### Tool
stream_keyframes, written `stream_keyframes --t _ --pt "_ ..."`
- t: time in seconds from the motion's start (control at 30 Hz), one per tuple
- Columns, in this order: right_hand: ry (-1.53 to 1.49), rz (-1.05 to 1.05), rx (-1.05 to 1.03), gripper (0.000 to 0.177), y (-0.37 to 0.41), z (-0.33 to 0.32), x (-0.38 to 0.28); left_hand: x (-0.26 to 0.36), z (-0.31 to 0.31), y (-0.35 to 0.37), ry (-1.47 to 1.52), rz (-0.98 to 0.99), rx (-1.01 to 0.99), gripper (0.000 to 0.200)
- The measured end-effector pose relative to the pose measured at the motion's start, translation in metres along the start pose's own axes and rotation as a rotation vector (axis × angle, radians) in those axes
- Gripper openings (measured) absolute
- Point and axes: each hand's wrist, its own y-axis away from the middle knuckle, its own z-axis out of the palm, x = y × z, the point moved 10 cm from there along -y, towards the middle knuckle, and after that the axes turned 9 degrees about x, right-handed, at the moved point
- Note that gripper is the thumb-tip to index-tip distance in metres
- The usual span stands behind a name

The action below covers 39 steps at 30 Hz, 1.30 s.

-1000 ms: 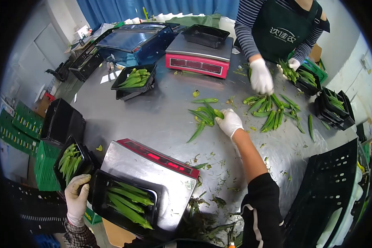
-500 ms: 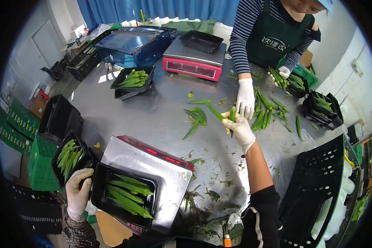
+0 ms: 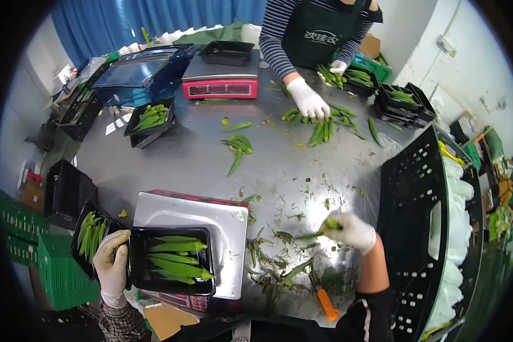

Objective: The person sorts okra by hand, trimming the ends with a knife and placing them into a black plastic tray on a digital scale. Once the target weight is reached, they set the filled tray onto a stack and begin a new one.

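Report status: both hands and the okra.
Left hand clasps the okra tray by its rim, on the scale. Right hand holds one okra pod above the trimmings. Orange-handled knife lies nearby.

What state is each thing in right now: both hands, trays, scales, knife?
left hand: gloved, gripping the rim of the near tray
right hand: gloved, closed on an okra pod
near tray: full of okra, sitting on the near scale
far tray: empty, on the far scale
knife: lying unheld on the table
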Motion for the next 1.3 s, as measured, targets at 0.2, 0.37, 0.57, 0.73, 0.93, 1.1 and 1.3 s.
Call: stream_keyframes --t 0.2,0.37,0.57,0.73,0.93,1.1,1.3 --pt "0.210 0.173 -0.232 0.040 0.185 0.064 0.044 -0.001 0.021 -0.014 0.112 0.060 -0.104 0.015" --pt "0.233 0.484 0.042 0.030 0.232 0.048 0.050 0.007 0.037 -0.027 0.206 0.103 -0.168 0.015" --pt "-0.224 0.000 0.457 0.026 0.104 0.061 -0.077 0.036 0.062 -0.007 0.323 0.126 -0.276 0.019" --pt "-0.842 -0.387 0.067 0.036 0.016 0.189 -0.181 0.073 0.086 0.036 0.096 0.424 -0.407 0.054" --pt "-0.401 -0.419 0.116 0.045 -0.002 0.152 -0.166 0.043 0.064 0.023 -0.178 0.448 -0.209 0.037" --pt "0.116 -0.347 0.690 0.022 -0.060 -0.016 -0.009 0.028 0.080 0.018 -0.221 0.434 -0.285 0.041" --pt "0.484 0.283 1.001 0.028 -0.087 -0.200 0.181 0.016 0.055 0.001 -0.295 0.197 -0.076 0.035"
